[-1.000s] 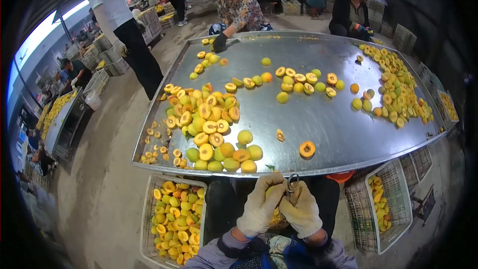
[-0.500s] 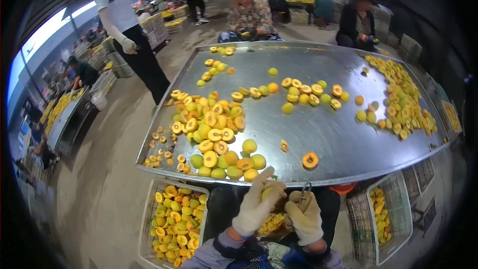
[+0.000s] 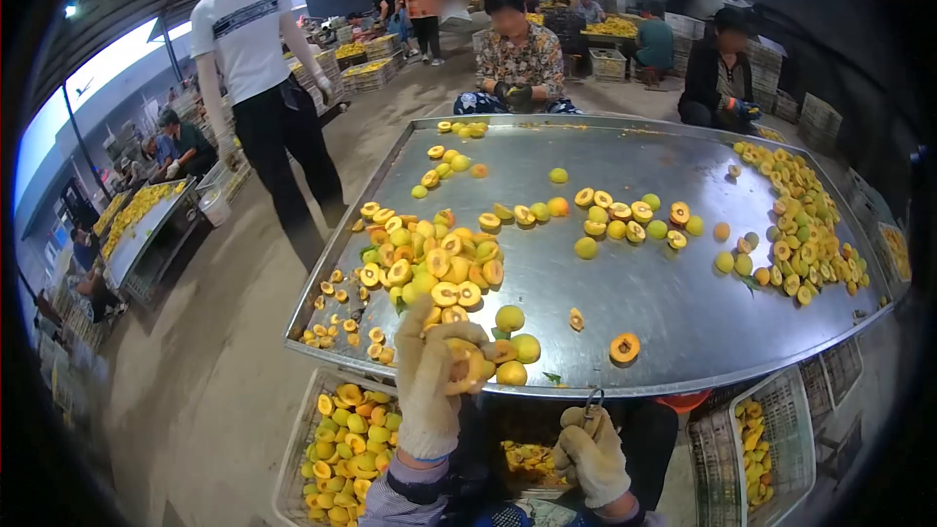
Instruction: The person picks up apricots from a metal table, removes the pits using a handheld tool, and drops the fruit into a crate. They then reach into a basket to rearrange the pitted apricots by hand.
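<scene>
My left hand (image 3: 429, 381), in a pale glove, is closed on a peach half (image 3: 467, 367) above the near left edge of the metal table (image 3: 625, 303). Right beside it lies a heap of whole and halved peaches (image 3: 439, 259). My right hand (image 3: 592, 454), gloved too, is closed on a small tool with a metal loop (image 3: 594, 398) just below the table's near edge. A single cut peach with a dark centre (image 3: 625, 347) lies on the table, up and to the right of that hand.
Left of my legs stands a crate of peaches (image 3: 293, 468); another crate (image 3: 805, 429) stands at the right. More peaches (image 3: 800, 224) are heaped at the table's right end. Two people sit beyond the table; a person in a white shirt (image 3: 249, 39) stands at the left.
My left hand has moved left and is over the heap's near edge. My right hand is slightly lower. The camera view has shifted, and the standing person appears nearer the table.
</scene>
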